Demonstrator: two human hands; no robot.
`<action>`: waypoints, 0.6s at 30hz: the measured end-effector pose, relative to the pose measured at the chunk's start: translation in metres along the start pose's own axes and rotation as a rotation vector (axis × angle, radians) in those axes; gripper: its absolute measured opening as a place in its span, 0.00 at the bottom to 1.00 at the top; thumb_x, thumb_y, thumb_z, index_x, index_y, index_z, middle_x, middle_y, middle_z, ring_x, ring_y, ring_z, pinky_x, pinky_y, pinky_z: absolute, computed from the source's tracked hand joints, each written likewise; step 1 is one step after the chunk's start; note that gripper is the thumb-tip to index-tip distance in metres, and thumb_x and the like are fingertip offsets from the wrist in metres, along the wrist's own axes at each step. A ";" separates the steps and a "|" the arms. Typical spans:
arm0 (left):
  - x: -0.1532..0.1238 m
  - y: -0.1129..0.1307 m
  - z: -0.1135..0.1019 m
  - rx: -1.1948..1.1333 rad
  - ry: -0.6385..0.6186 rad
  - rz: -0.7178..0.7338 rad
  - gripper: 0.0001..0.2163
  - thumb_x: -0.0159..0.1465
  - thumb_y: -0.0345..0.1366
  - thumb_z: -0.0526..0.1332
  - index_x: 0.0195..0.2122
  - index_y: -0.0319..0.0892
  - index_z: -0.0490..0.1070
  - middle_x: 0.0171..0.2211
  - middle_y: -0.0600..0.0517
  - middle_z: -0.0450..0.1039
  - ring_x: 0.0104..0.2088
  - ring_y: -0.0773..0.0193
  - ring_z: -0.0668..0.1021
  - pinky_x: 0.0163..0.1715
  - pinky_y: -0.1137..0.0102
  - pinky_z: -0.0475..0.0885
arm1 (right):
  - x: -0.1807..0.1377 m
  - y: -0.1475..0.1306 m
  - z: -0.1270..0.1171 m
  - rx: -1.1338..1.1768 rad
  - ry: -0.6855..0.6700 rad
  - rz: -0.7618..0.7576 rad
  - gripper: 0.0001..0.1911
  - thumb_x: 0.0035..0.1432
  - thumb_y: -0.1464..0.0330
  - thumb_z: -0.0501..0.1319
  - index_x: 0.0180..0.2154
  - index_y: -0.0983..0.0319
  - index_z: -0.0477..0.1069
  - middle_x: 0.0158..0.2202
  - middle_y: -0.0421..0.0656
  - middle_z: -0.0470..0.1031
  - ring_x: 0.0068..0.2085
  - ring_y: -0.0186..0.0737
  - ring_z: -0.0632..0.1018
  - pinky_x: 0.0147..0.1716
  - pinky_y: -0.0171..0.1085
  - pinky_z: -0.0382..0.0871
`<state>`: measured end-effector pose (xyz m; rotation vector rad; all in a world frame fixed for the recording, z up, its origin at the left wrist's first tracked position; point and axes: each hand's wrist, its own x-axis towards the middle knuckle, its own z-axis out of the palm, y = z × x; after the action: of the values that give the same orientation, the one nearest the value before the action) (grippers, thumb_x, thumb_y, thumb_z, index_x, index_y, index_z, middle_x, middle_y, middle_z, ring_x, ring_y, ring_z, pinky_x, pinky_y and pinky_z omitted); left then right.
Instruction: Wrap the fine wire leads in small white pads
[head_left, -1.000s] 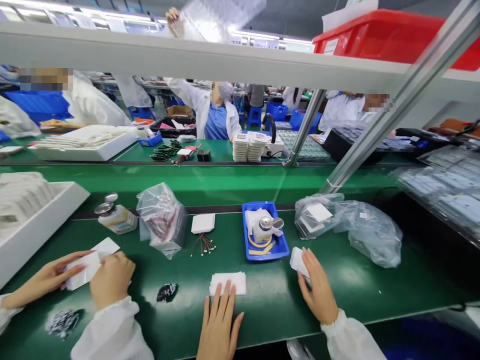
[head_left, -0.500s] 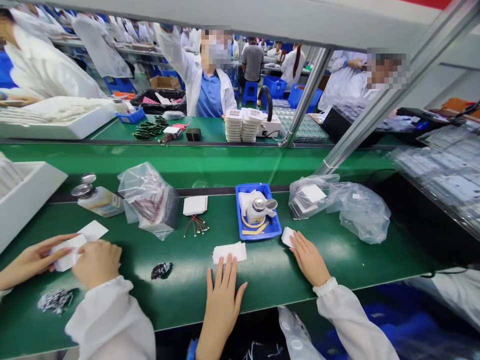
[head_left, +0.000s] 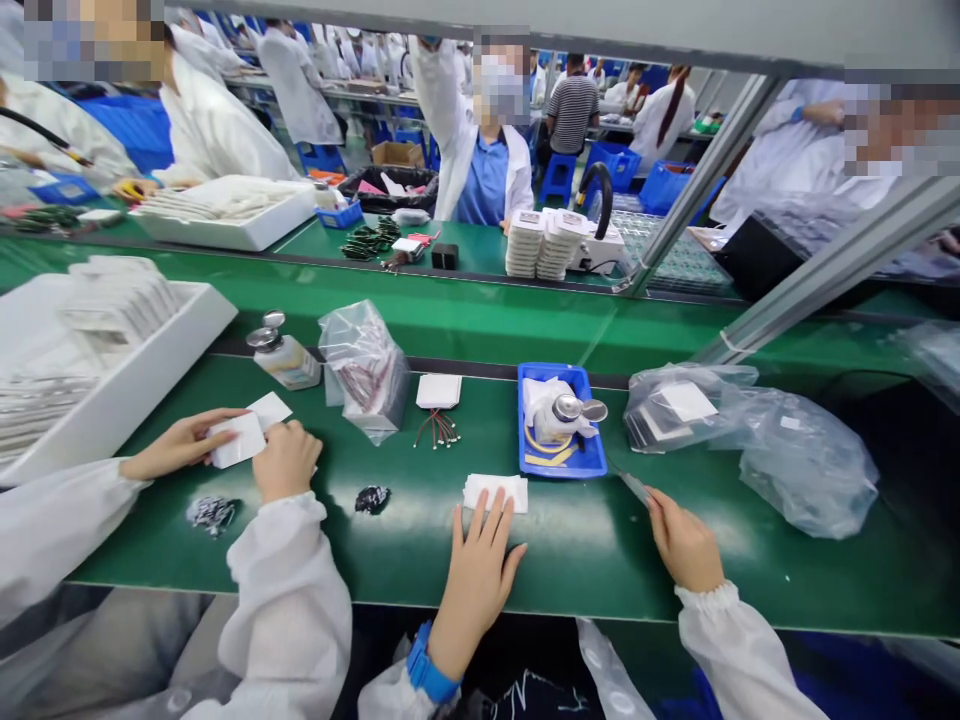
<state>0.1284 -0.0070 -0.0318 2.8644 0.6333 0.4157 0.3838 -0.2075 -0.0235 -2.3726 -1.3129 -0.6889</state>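
Note:
My left hand (head_left: 484,565) lies flat, fingers spread, with its fingertips on a small stack of white sheets (head_left: 495,490). A blue band circles that wrist. To the right, my right hand (head_left: 684,540) pinches a thin, greyish flat piece (head_left: 634,487), seen nearly edge-on, so its kind is unclear. It is held over the green bench near a blue tray (head_left: 562,468), which contains a pump-top bottle (head_left: 559,420), white cloth and a yellow band. Behind the stack are flat white pieces (head_left: 439,390) with dark red wires and small connectors.
At left, a co-worker's hands (head_left: 289,458) hold white cards (head_left: 238,440). Clear bags (head_left: 364,370) (head_left: 810,465), another pump bottle (head_left: 289,362) and a white foam tray (head_left: 176,350) line the bench. A black clump (head_left: 372,499) lies left of my left hand. A metal post (head_left: 825,260) slants at right.
My right hand has gone from resting over a white card to pinching a thin piece raised on edge. My left hand stays on the stack. The view has swung left.

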 end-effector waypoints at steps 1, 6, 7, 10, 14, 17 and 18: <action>0.001 0.000 0.001 -0.013 -0.007 -0.004 0.25 0.72 0.41 0.51 0.69 0.42 0.51 0.68 0.43 0.56 0.68 0.48 0.58 0.65 0.45 0.53 | 0.003 -0.003 -0.004 0.010 0.038 0.077 0.22 0.69 0.58 0.51 0.39 0.65 0.78 0.25 0.46 0.80 0.21 0.36 0.76 0.25 0.34 0.68; -0.001 0.001 -0.014 -0.254 -0.004 -0.041 0.23 0.73 0.36 0.49 0.69 0.41 0.52 0.68 0.43 0.55 0.69 0.51 0.55 0.66 0.46 0.54 | 0.028 -0.029 -0.043 0.234 0.237 0.667 0.30 0.62 0.46 0.54 0.32 0.66 0.76 0.20 0.43 0.73 0.19 0.35 0.71 0.19 0.33 0.61; -0.001 0.004 -0.021 -0.372 -0.011 -0.051 0.22 0.73 0.36 0.49 0.67 0.42 0.55 0.68 0.44 0.56 0.69 0.52 0.57 0.66 0.49 0.56 | 0.034 -0.037 -0.052 0.321 0.242 0.737 0.30 0.61 0.45 0.55 0.31 0.66 0.75 0.19 0.41 0.71 0.18 0.34 0.68 0.18 0.33 0.59; -0.001 0.014 -0.044 -0.880 -0.137 -0.126 0.17 0.73 0.39 0.48 0.58 0.46 0.70 0.61 0.48 0.68 0.63 0.56 0.69 0.63 0.58 0.66 | 0.046 -0.064 -0.071 0.466 0.248 0.743 0.27 0.61 0.47 0.57 0.30 0.65 0.75 0.18 0.40 0.69 0.19 0.33 0.68 0.18 0.32 0.60; 0.006 0.027 -0.059 -1.517 -0.483 -0.263 0.29 0.75 0.48 0.35 0.51 0.47 0.77 0.45 0.50 0.81 0.46 0.57 0.82 0.46 0.60 0.77 | 0.053 -0.105 -0.080 0.630 0.130 0.235 0.16 0.67 0.60 0.56 0.34 0.61 0.77 0.28 0.44 0.80 0.28 0.39 0.79 0.28 0.35 0.73; 0.012 0.023 -0.057 -1.594 -0.514 -0.467 0.42 0.71 0.53 0.24 0.47 0.41 0.80 0.36 0.47 0.82 0.39 0.56 0.83 0.35 0.60 0.77 | 0.056 -0.131 -0.084 0.741 -0.071 -0.329 0.10 0.66 0.68 0.58 0.43 0.56 0.77 0.35 0.43 0.83 0.37 0.40 0.83 0.38 0.38 0.78; 0.013 0.019 -0.056 -1.591 -0.450 -0.527 0.43 0.70 0.56 0.26 0.45 0.39 0.81 0.33 0.46 0.82 0.37 0.55 0.83 0.33 0.60 0.76 | 0.057 -0.137 -0.085 0.736 -0.116 -0.458 0.11 0.66 0.70 0.59 0.46 0.56 0.76 0.38 0.43 0.83 0.41 0.40 0.83 0.41 0.39 0.78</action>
<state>0.1296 -0.0123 0.0290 1.1525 0.5253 0.0602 0.2718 -0.1413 0.0870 -1.5556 -1.7936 -0.1183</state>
